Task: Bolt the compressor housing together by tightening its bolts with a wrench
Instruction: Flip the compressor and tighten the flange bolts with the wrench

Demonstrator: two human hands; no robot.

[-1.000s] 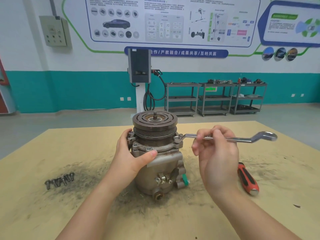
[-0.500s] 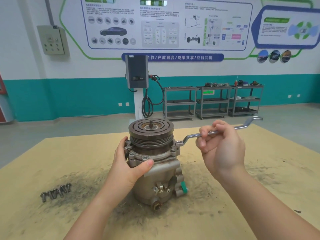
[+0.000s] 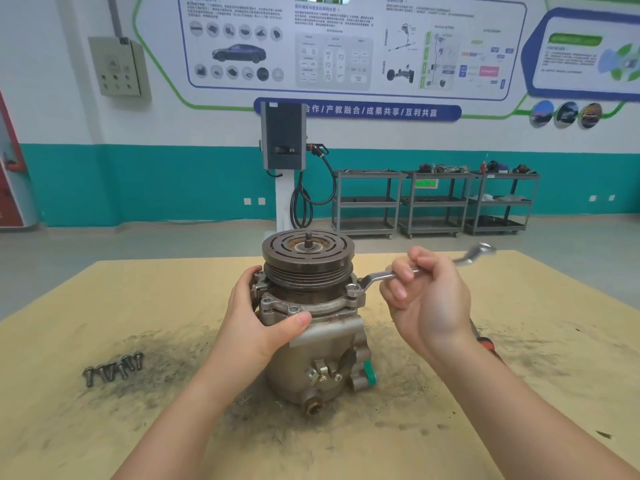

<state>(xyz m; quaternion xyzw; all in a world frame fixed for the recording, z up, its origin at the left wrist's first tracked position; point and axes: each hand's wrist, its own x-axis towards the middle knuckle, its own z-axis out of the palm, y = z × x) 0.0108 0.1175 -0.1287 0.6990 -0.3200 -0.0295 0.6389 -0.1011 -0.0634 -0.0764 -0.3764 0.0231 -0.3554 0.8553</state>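
1. The compressor housing (image 3: 311, 344) stands upright in the centre of the frame on a tan table (image 3: 104, 306), its dark grooved pulley (image 3: 307, 261) on top and a threaded shaft sticking up from the middle of it.
2. The left hand (image 3: 256, 323) grips the housing's left flank just under the pulley, thumb laid across the front flange and the other fingers wrapped around the far side.
3. The right hand (image 3: 426, 303), right of centre, holds the shaft of a silver wrench (image 3: 381, 277), fingers curled over it with the palm turned toward the camera.
4. The wrench's ring end sits on a bolt (image 3: 353, 290) at the flange's right edge; its far end points to the upper right and looks blurred.
5. A row of loose bolts (image 3: 112, 368) lies at lower left, well apart from the housing, on a dark smudged patch of the table.
6. A red handled tool (image 3: 486, 342) peeks out from behind the right wrist; what kind it is cannot be told.
7. At upper right, grey shelf carts (image 3: 433, 202) stand against a teal and white wall.
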